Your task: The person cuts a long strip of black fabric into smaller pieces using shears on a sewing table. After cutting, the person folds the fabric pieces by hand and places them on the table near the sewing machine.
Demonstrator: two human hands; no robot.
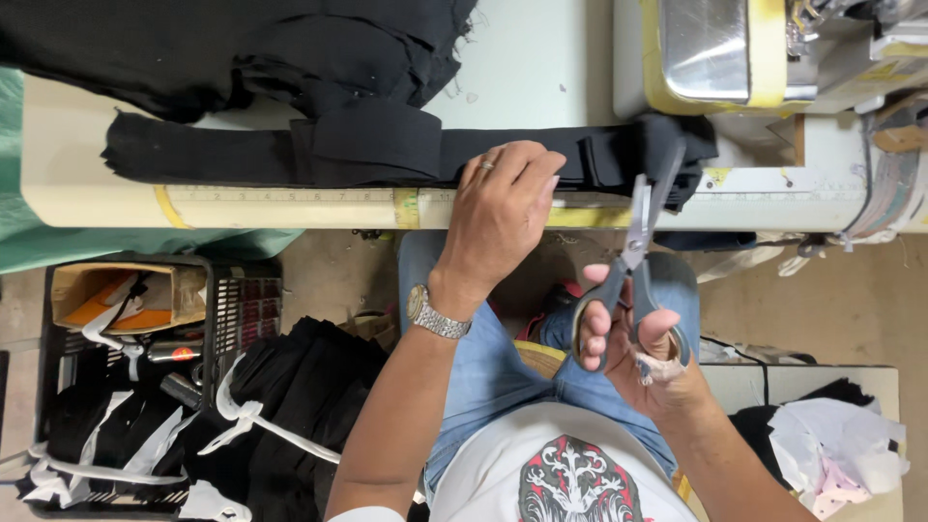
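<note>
— Steel scissors (633, 280), grey handles, gripped in right hand (633, 353); thumb and fingers through the loops, grip closed on them. Blades parted, tips up at the counter (290, 208) edge.

— And touching the cloth?

— Blades reach the black fabric strip (242, 155) at its right end, by the yellow measuring tape (290, 196) stuck along the counter edge.

— Left hand (503, 213)?

— Pressed flat on the strip and tape, fingers spread, grip holding nothing. Wristwatch (435, 314) and ring worn.

— Further off?

— Black fabric pile (242, 48) behind the strip; sewing machine (754, 48) far right. Crate (242, 300) of black bundles down left.
</note>
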